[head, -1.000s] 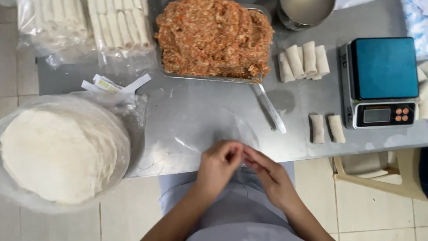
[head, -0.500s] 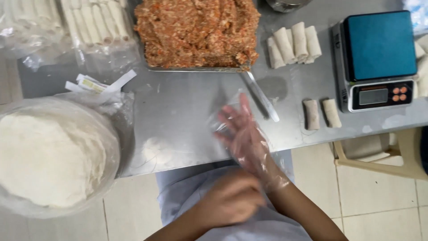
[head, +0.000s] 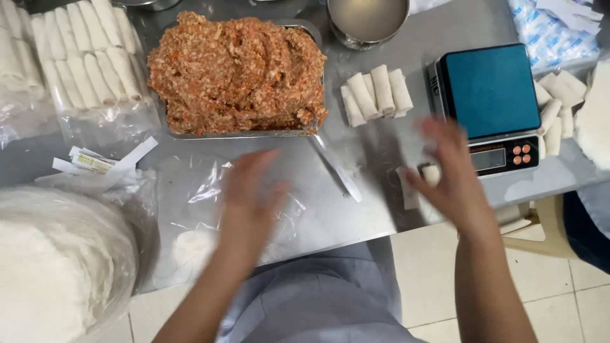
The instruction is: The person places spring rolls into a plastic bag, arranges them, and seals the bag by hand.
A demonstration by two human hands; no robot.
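- My left hand point(head: 244, 200) hovers blurred, fingers spread and empty, over the clear plastic sheet point(head: 203, 197) on the desk point(head: 356, 209).
- My right hand point(head: 448, 174), open, touches a small roll point(head: 431, 174) beside the scale point(head: 492, 105).

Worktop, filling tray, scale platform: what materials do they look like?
Worktop: brushed stainless steel by the look, grey with soft reflections. Tray under the orange-brown filling: thin shiny metal, steel or aluminium; only the rim shows. Scale: matte blue-green platform, probably plastic, on a dark casing. The right hand hovers beside it.
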